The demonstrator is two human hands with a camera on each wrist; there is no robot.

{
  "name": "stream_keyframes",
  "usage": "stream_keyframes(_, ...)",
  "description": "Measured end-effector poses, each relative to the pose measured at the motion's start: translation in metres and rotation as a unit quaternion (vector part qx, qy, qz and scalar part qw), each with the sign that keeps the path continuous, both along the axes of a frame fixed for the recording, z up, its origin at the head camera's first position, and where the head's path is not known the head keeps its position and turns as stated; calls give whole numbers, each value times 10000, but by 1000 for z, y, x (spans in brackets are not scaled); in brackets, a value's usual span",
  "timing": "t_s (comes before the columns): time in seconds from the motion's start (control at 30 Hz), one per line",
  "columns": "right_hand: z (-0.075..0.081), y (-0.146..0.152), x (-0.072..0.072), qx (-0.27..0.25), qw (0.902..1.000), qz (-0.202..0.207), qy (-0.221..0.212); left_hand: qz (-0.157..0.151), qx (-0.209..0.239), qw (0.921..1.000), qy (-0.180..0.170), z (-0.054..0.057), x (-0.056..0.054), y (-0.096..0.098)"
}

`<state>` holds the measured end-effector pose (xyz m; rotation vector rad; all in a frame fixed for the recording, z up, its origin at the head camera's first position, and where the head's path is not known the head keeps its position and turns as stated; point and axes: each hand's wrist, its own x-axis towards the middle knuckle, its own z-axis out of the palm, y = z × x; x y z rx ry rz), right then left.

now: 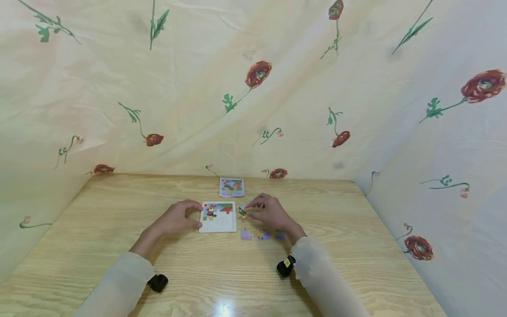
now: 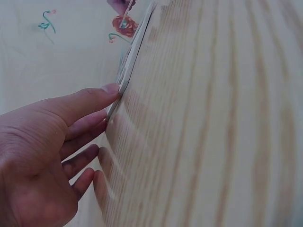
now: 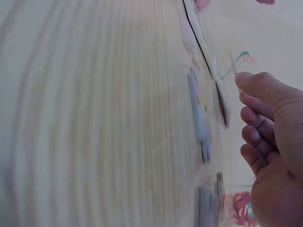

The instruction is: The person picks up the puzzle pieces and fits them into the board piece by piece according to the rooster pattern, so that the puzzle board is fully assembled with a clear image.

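A white square puzzle tray [image 1: 217, 223] lies on the table, partly filled with colourful pieces along its top and left. My left hand [image 1: 179, 216] rests at its left edge, thumb and forefinger apart, both tips touching the rim. In the left wrist view the thumb of that hand [image 2: 42, 142] meets the tray's edge [image 2: 135, 52], with the other fingers loosely spread. To the right of the tray, my right hand [image 1: 271, 212] pinches a small puzzle piece [image 1: 242, 212], seen edge-on as a thin puzzle piece [image 3: 233, 64] between thumb and forefinger in the right wrist view.
Several loose puzzle pieces [image 1: 262, 235] lie on the wooden table [image 1: 222, 268] below the right hand. Behind the tray is a square picture card [image 1: 231, 187]. Flower-patterned cloth [image 1: 190, 88] rises along the back and sides.
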<state>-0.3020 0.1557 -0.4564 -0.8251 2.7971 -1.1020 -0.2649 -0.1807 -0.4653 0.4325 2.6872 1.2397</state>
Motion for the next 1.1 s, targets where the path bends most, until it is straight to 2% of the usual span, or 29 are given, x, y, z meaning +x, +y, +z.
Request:
stream_keyframes(0.33, 3, -31, 2, -185, 9996, 94, -179, 43, 57, 10000, -64, -3, -2, 0)
stream_keyframes(0.63, 4, -50, 0, -132, 9994, 184, -279, -1, 55, 10000, -43, -2, -2, -1)
stream_keyframes(1.1, -6, -66, -10, -79, 9993, 302, -215, -4, 17, 9999, 99, -3, -5, 0)
